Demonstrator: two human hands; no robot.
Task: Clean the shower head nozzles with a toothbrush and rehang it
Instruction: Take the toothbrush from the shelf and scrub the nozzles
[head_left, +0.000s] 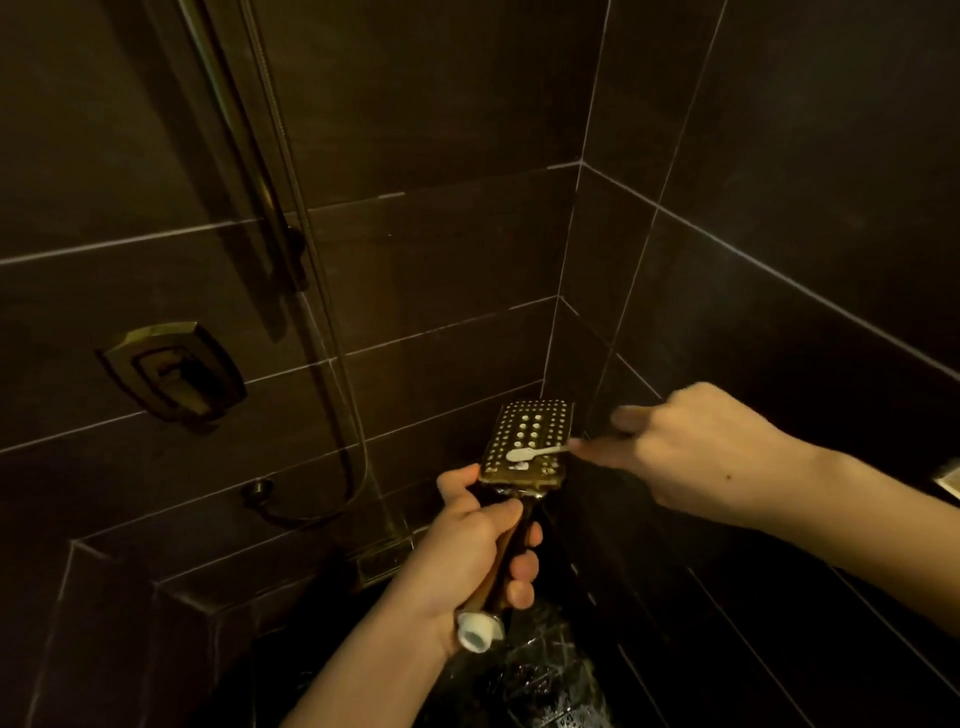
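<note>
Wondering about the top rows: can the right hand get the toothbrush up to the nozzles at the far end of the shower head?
Probably yes. The right hand holds the toothbrush across the shower head, nothing covers the face, and the left hand grips only the handle.

We cannot see the toothbrush (535, 453) handle inside our blurred right hand (696, 457); our left hand (467, 556) covers most of the shower head (530, 441) handle.
</note>
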